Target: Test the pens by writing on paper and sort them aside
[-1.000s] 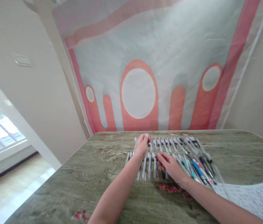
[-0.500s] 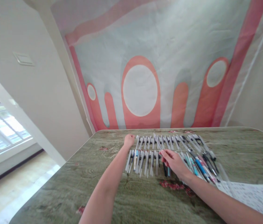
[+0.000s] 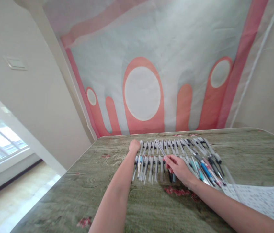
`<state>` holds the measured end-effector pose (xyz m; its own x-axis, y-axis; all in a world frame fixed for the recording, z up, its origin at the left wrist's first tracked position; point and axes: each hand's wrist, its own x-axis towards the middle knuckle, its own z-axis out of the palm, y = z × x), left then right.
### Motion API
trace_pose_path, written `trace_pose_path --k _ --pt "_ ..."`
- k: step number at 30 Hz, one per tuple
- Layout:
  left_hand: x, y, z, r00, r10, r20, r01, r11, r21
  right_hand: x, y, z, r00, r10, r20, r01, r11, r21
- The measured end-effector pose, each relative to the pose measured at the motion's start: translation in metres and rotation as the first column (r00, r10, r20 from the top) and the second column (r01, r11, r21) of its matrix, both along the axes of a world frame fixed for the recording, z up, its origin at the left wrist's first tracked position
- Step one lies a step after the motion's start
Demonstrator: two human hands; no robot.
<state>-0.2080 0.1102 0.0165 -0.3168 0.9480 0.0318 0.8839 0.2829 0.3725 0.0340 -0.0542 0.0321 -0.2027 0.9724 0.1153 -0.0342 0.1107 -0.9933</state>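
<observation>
Two rows of pens lie side by side on the table, many with clear barrels and dark grips. My left hand is closed at the left end of the back row; its fingertips face away, and anything in them is hidden. A slim, clear pen slants up and left from my right hand, pinched between thumb and fingers. That hand hovers over the front row, covering part of it. To its right, coloured pens in blue, teal and pink lie close together.
A printed white sheet lies at the table's right side, with a clear strip reaching onto it. The wood-patterned table ends at a wall with a pink and grey hanging. A window is at far left.
My view has turned slightly, shifting the scene left. My left hand has moved slightly right against the back row's end pen. The right hand still holds the slanted pen over the rows.
</observation>
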Motion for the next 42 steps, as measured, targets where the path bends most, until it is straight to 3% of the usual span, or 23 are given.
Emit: trace_pose_path --k 12,18,22,25,27,28,30,36,42 --pt "-0.001 -0.004 0.011 0.994 -0.008 0.109 0.008 1.0 -0.006 0.0 0.001 -0.002 0.999 0.005 -0.041 -0.005 1.0 0.001" --pt "0.002 -0.017 0.029 0.954 -0.038 0.296 0.026 0.999 0.046 0.0 0.001 -0.001 1.0 -0.004 -0.027 0.004 1.0 -0.007" --pt "0.025 -0.039 0.045 0.87 -0.131 0.476 0.078 0.988 0.13 0.0 0.001 0.0 0.999 0.001 -0.042 -0.003 1.0 -0.031" --pt "0.053 -0.069 0.055 0.72 -0.266 0.641 0.211 0.964 0.163 0.0 0.002 -0.001 0.998 0.005 -0.056 -0.007 0.999 -0.036" --pt "0.071 -0.092 0.059 0.274 -0.312 0.909 0.398 0.898 0.188 -0.001 0.002 -0.002 0.998 0.011 -0.067 -0.013 0.999 -0.038" --pt "0.078 -0.101 0.061 0.126 -0.285 0.95 0.466 0.863 0.197 -0.002 0.002 -0.002 0.997 0.015 -0.072 -0.017 0.999 -0.04" --pt "0.088 -0.115 0.061 -0.029 -0.25 0.968 0.51 0.829 0.229 -0.002 0.002 -0.002 0.997 0.023 -0.078 -0.026 0.999 -0.046" --pt "0.091 -0.115 0.06 -0.128 -0.26 0.957 0.366 0.885 0.289 -0.002 0.001 0.0 0.99 0.02 -0.139 -0.032 0.996 -0.081" --pt "0.087 -0.115 0.06 -0.191 -0.321 0.928 0.301 0.881 0.366 -0.002 0.006 -0.005 0.987 -0.005 -0.159 -0.008 0.997 -0.076"
